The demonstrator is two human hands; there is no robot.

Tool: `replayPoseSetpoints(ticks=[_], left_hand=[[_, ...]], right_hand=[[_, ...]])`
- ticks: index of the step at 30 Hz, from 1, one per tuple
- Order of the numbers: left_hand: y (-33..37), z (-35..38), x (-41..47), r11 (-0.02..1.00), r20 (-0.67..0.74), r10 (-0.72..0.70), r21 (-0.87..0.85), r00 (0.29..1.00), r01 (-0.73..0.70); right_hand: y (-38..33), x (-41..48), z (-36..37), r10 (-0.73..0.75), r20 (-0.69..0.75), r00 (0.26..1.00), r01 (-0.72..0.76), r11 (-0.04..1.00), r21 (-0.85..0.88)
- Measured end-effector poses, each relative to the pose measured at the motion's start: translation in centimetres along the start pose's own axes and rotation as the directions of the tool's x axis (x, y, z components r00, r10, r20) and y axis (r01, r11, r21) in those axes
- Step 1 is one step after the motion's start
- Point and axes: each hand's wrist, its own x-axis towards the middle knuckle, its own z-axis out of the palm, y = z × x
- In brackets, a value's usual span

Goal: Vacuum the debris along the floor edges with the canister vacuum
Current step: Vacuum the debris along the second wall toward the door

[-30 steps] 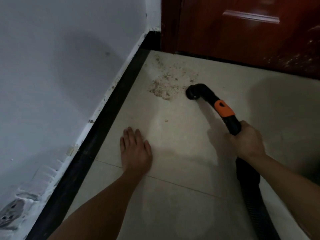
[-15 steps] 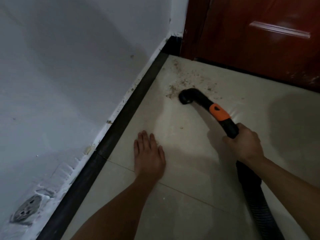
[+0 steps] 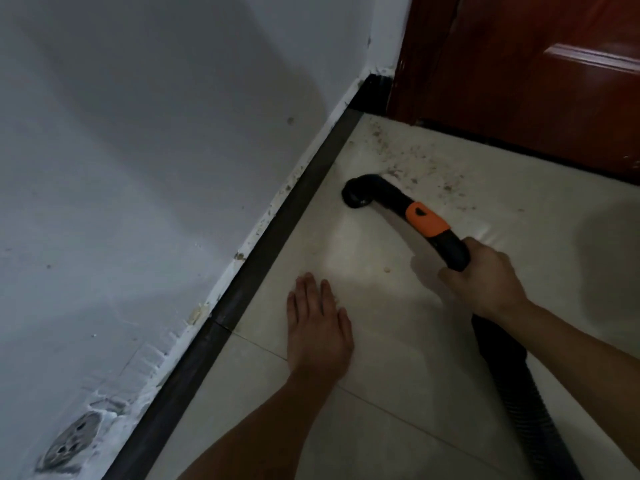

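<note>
A black vacuum nozzle (image 3: 360,194) with an orange collar (image 3: 425,219) sits mouth-down on the pale floor tile, close to the dark baseboard (image 3: 277,230). My right hand (image 3: 485,277) grips the black handle just behind the collar, and the ribbed black hose (image 3: 519,393) runs back under my forearm. Thin scattered debris (image 3: 419,161) lies beyond the nozzle toward the door corner. A single crumb (image 3: 387,270) rests on the tile nearer me. My left hand (image 3: 317,323) lies flat on the floor, palm down, fingers straight.
A grey-white wall (image 3: 156,150) with chipped plaster along its base stands on the left. A wall socket (image 3: 71,441) is set low in it. A red-brown wooden door (image 3: 536,74) closes off the far side. Tile seams cross the floor near my left wrist.
The nozzle has swept left across the debris patch toward the baseboard, and the dense pile seen earlier is gone. The view has shifted left. My left hand stays flat on the floor.
</note>
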Motion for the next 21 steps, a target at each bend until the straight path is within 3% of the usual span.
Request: replayPoseSetpoints(ticks=[6, 10, 15, 21], left_hand=[[0.4, -0.4, 0.0, 1.0, 0.004, 0.005, 0.001, 1.0, -0.005], [0.3, -0.5, -0.1, 1.0, 0.008, 0.001, 0.01, 1.0, -0.001], [0.1, -0.3, 0.2, 1.0, 0.027, 0.013, 0.018, 1.0, -0.014], [-0.4, -0.6, 0.2, 1.0, 0.015, 0.005, 0.016, 1.0, -0.006]], right_hand=[[-1.2, 3.6, -0.4, 0.147, -0.157, 0.977, -0.152, 0.988, -0.018], [-3.0, 5.0, 1.5, 0.021, -0.041, 0.999, -0.021, 1.0, 0.018], [-5.9, 7.0, 2.7, 0.049, -0.056, 0.997, -0.045, 0.997, 0.064], [-5.6, 1.2, 2.9, -0.045, 0.055, 0.997, 0.043, 0.998, 0.047]])
